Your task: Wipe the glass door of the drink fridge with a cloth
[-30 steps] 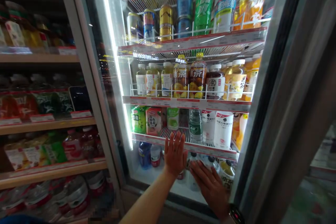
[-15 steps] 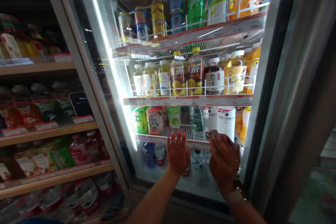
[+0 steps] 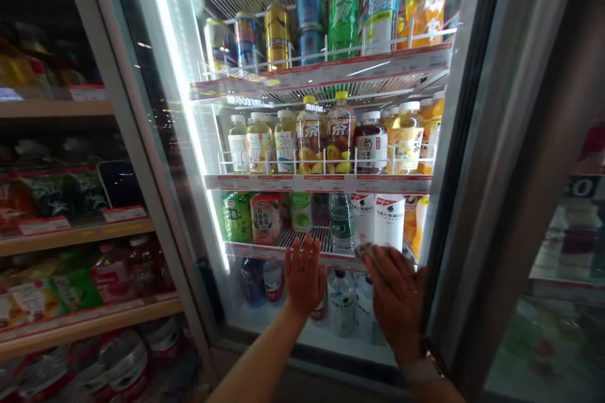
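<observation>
My left hand (image 3: 305,274) lies flat with its fingers spread upward, against what looks like the glass front of a lit drinks fridge, level with the lower shelf edge (image 3: 340,261). To its right, my right hand (image 3: 397,293) is bent over a crumpled grey-brown cloth (image 3: 363,250), and presses it to the same surface. Part of the cloth is hidden under the fingers. Behind the hands stand a clear water bottle with a green label (image 3: 341,227) and white-labelled bottles (image 3: 389,220).
Tea bottles (image 3: 311,138) fill the middle shelf; cans (image 3: 278,38) and a green soda bottle (image 3: 343,9) stand above. A dark door frame (image 3: 466,138) rises on the right. Wooden shelves (image 3: 94,315) with drinks are on the left.
The view has shifted, so the fridge sits further left. My right hand and the cloth have slid slightly down; my left hand keeps its place on the front.
</observation>
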The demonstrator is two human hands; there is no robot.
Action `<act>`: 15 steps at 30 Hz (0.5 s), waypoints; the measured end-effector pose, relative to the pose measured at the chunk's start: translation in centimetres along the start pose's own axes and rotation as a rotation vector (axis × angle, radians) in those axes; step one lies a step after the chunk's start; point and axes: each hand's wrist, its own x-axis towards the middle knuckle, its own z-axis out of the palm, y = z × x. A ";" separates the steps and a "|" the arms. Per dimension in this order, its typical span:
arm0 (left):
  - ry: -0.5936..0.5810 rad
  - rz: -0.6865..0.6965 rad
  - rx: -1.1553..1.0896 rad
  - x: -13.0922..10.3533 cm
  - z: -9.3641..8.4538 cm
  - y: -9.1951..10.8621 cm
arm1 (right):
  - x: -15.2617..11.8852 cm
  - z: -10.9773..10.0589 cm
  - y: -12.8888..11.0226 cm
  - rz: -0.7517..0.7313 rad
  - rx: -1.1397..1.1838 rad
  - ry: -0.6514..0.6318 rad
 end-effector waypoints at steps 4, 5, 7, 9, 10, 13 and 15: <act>-0.012 -0.007 -0.006 -0.1 0.0 0.0 | 3.6 0.3 0.7 0.096 -0.030 0.175; -0.012 -0.006 -0.002 -0.1 0.0 0.0 | 3.8 0.6 0.6 0.100 -0.009 0.190; -0.012 0.001 0.004 -0.1 -0.1 0.0 | 3.5 1.3 -0.2 0.081 0.038 0.199; -0.015 0.003 0.004 -0.1 -0.1 0.0 | 2.6 1.8 -1.0 0.050 0.071 0.183; -0.017 0.003 0.001 -0.1 -0.1 0.0 | 2.1 2.0 -1.5 0.039 0.081 0.166; -0.013 -0.005 -0.020 0.0 -0.1 0.0 | -0.1 2.1 -2.4 0.006 0.095 0.077; -0.005 -0.009 -0.029 0.0 -0.1 0.0 | -2.0 2.0 -2.7 -0.047 0.107 -0.016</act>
